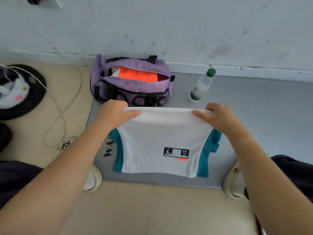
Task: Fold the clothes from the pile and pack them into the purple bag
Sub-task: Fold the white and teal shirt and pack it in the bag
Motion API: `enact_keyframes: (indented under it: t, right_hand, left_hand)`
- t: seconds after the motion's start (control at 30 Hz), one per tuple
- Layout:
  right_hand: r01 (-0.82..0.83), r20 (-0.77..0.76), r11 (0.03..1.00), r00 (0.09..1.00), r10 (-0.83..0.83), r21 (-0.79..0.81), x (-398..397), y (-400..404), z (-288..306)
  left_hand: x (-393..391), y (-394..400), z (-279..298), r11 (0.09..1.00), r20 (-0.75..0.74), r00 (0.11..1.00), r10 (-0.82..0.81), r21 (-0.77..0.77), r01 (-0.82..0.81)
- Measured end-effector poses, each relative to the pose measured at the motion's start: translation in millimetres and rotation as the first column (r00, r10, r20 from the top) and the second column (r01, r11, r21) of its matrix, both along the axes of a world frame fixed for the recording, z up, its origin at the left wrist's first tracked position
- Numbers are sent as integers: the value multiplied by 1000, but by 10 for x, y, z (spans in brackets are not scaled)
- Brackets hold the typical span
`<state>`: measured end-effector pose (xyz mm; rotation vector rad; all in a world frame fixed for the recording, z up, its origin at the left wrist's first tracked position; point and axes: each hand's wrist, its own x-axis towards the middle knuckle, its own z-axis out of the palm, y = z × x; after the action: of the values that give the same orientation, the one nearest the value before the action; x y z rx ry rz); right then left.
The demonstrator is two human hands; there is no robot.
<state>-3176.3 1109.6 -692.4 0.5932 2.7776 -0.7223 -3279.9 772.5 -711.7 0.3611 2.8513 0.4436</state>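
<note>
A white shirt with teal side panels (160, 141) lies on the grey mat in front of me, its far part lifted into a fold. My left hand (113, 114) pinches the fold's left end and my right hand (218, 116) pinches its right end. A small black label shows on the near part of the shirt. Behind it stands the purple bag (132, 82), unzipped, with an orange garment (138, 75) and some white cloth inside.
A clear water bottle with a green cap (201, 85) stands right of the bag. The grey mat (262, 116) runs to the wall. A black round cushion with a plush toy (18, 92) and a white cable (57, 106) lie left. My white shoes (235, 182) flank the shirt.
</note>
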Motion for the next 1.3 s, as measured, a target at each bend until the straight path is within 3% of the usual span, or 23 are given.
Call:
enact_keyframes:
  t: [0.1,0.2,0.3,0.4,0.47,0.5,0.57,0.63,0.7,0.8,0.9,0.97,1.03,1.1,1.17,1.2,1.3]
  right_hand:
    - [40,-239,999,971,-31,32,-92,-34,573]
    - [57,-469,997,883,-25,54,-27,-105,893]
    - [65,-523,996,852,-22,63,162,-195,844]
    - [61,-404,996,914,-29,67,425,-277,386]
    - [77,-217,996,974,-64,52,642,-359,-11]
    - [61,-51,997,997,-58,56,760,-394,-219]
    - [-100,373,993,925,68,66,984,-440,-601]
    - [-200,620,979,772,140,28,1129,-474,-884]
    - [-154,619,987,779,100,35,1146,-540,-1062]
    - [-130,412,990,906,98,51,1023,-719,-1266]
    - [-308,205,951,932,298,21,904,-893,-1453]
    - [-384,215,923,904,368,32,869,-925,-1586]
    - [-317,271,943,921,280,102,890,-862,-1718]
    - [-121,277,961,960,50,247,945,-761,-1789]
    - [108,211,935,959,-187,337,960,-675,-1794]
    - [183,170,917,952,-255,355,940,-637,-1794]
    - [228,63,891,960,-273,394,846,-502,-1791]
  left_hand:
    - [-84,1,603,997,-233,972,1,81,19]
    - [6,-36,961,982,-472,880,42,184,52]
    - [260,-73,896,976,-501,861,82,215,32]
    - [625,-117,424,977,-313,941,126,206,-63]
    - [918,-122,16,987,-96,986,135,97,-126]
    - [1063,-125,-174,992,69,989,127,9,-128]
    - [1283,-128,-527,985,445,893,64,-173,15]
    - [1433,-115,-801,945,664,742,88,-291,149]
    - [1495,-64,-999,932,615,778,128,-343,118]
    - [1489,119,-1228,973,375,927,15,-218,72]
    - [1439,268,-1413,960,350,917,-189,-132,248]
    - [1410,222,-1567,964,379,916,-131,-167,207]
    - [1409,78,-1698,963,359,933,1,-251,96]
    - [1413,-41,-1743,946,288,942,172,-316,-76]
    - [1374,-71,-1734,890,231,883,409,-314,-330]
    - [1349,-48,-1733,873,204,869,452,-301,-383]
    - [1311,161,-1750,961,88,977,195,-218,-172]
